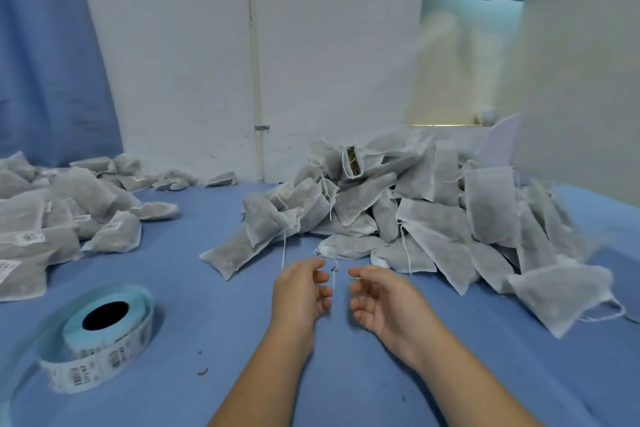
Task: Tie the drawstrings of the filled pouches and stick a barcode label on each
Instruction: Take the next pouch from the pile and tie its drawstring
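Could fumble the thin string [333,279] between left hand [301,291] and right hand [384,302], fingers [322,292] loosely apart and gripping nothing, or tug the pile [433,211] at 1 o'clock over.

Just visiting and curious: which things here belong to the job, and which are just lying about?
Job: untied pouches, labelled pouches, label roll, drawstring, left hand, right hand.
Lying about: crumbs, curtain, pipe.
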`<state>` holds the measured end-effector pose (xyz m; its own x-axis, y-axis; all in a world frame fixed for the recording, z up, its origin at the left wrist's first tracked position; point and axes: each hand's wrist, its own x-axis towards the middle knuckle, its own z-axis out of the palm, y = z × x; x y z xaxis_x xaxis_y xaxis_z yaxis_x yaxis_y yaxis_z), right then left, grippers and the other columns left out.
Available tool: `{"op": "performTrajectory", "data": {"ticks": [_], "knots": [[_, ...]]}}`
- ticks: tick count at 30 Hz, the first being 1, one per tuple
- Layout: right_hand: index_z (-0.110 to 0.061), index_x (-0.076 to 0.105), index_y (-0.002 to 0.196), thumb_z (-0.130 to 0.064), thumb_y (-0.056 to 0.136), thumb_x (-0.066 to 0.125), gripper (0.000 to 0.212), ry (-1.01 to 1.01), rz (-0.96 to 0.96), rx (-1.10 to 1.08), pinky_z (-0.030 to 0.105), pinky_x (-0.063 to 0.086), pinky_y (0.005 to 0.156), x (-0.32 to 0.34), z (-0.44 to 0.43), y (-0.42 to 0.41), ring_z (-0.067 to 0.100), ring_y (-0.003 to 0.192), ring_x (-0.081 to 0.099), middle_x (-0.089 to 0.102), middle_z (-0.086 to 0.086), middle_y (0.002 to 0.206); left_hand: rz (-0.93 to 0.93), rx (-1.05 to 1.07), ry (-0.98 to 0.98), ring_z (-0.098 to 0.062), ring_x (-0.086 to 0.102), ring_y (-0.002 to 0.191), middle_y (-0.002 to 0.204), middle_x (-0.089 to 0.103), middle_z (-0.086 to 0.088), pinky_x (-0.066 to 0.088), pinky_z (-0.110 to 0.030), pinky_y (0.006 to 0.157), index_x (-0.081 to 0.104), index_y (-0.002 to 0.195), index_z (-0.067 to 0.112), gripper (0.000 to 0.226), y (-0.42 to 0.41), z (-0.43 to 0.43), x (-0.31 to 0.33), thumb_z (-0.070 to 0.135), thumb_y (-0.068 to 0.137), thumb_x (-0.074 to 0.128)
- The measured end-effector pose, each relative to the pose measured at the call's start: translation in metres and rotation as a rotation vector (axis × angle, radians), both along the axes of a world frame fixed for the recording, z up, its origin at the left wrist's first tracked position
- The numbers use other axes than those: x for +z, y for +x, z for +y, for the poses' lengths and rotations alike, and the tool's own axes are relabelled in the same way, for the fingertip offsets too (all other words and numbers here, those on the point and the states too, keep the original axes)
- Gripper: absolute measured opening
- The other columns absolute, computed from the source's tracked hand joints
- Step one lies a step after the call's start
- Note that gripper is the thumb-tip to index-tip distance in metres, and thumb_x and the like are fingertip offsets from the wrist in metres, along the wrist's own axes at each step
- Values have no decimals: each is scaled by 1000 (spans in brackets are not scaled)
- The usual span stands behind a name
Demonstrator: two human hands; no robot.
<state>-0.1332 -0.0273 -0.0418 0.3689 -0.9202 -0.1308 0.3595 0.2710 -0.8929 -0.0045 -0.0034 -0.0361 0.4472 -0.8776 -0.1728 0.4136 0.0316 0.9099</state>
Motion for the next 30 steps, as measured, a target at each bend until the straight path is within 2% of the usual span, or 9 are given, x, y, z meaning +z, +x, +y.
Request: {"op": "performTrajectory", "data": {"ticks": [5,9,11,13,15,20,22,25,30], "knots": [[-10,67,95,-5,91,56,13,-147,272,-139,25,48,49,8,-16,14,17,53,62,65,4,80,-110,42,-20,-15,47,46,71,56,-7,41,-27,43,64,91,4,9,12,-10,-13,8,93,57],[-25,66,118,-6,88,55,37,-654,784,-319,18,44,71,46,-54,26,14,76,58,55,2,102,-120,21,-12,-13,46,42,69,56,-6,40,-24,40,65,86,6,9,12,-14,-16,8,92,57],[-25,54,138,-10,89,52,51,-854,1065,-343,27,44,90,67,-75,30,25,105,55,49,14,126,-137,4,-1,-13,47,42,68,57,-5,40,-24,41,66,84,7,10,11,-16,-16,8,91,58],[-30,45,144,-15,91,48,55,-890,1271,-308,37,41,101,84,-90,37,31,128,45,24,18,153,-153,-14,11,-12,48,42,68,58,-3,41,-24,42,67,84,8,11,11,-16,-16,9,90,58],[-34,45,142,-19,93,45,52,-851,1374,-257,37,42,99,93,-101,46,31,126,47,9,13,159,-158,-30,17,-12,48,41,66,58,-3,40,-23,41,67,85,8,11,10,-15,-16,8,90,57],[-26,42,141,-19,91,46,51,-767,1616,-196,38,45,92,101,-118,60,34,123,45,23,9,148,-152,-59,7,-12,46,39,59,56,0,39,-22,40,66,84,6,14,11,-13,-12,5,90,54],[-21,46,131,-20,90,48,42,-771,1638,-210,37,43,86,106,-116,55,33,120,45,35,7,139,-147,-69,6,-12,45,39,57,56,1,38,-21,40,65,83,6,13,10,-12,-11,4,91,54],[-21,51,90,-18,87,49,5,-885,1501,-302,36,43,86,112,-110,45,32,112,51,48,9,124,-148,-77,4,-12,44,39,52,55,5,37,-21,40,65,84,6,13,10,-10,-10,4,90,54],[-14,58,132,-14,90,50,42,-978,1170,-500,29,38,96,114,-88,24,21,122,52,52,3,140,-160,-32,-20,-10,46,40,56,58,6,39,-22,40,67,83,8,13,10,-7,-8,8,90,56]]}}
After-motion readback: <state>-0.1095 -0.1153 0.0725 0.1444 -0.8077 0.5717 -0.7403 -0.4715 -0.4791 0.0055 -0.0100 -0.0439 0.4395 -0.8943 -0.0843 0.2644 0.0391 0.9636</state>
